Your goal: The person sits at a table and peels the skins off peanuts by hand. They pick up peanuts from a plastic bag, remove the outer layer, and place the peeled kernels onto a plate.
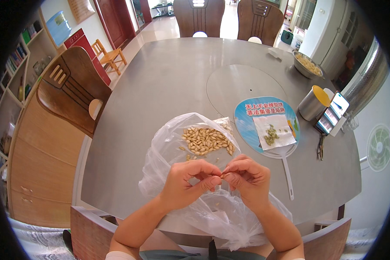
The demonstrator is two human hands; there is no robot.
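My left hand (185,183) and my right hand (252,180) meet fingertip to fingertip, pinching what appears to be a pumpkin seed (223,175), mostly covered by the fingers. Beneath them a clear plastic bag (162,146) lies spread over the table's near edge. Unshelled pumpkin seeds (204,141) form a pile on the opened bag, just beyond my hands, with a few shell bits nearby. To the right, green seed kernels (271,136) rest on a white paper napkin (260,125), which lies on a blue plastic hand fan (242,109) bearing writing.
On the grey table (123,146), a phone (333,112) leans upright by a metal canister (312,104) with a yellow lid. A steel bowl of food (307,66) stands far right. Wooden chairs (73,87) surround the table. The fan's white handle (287,177) points towards me.
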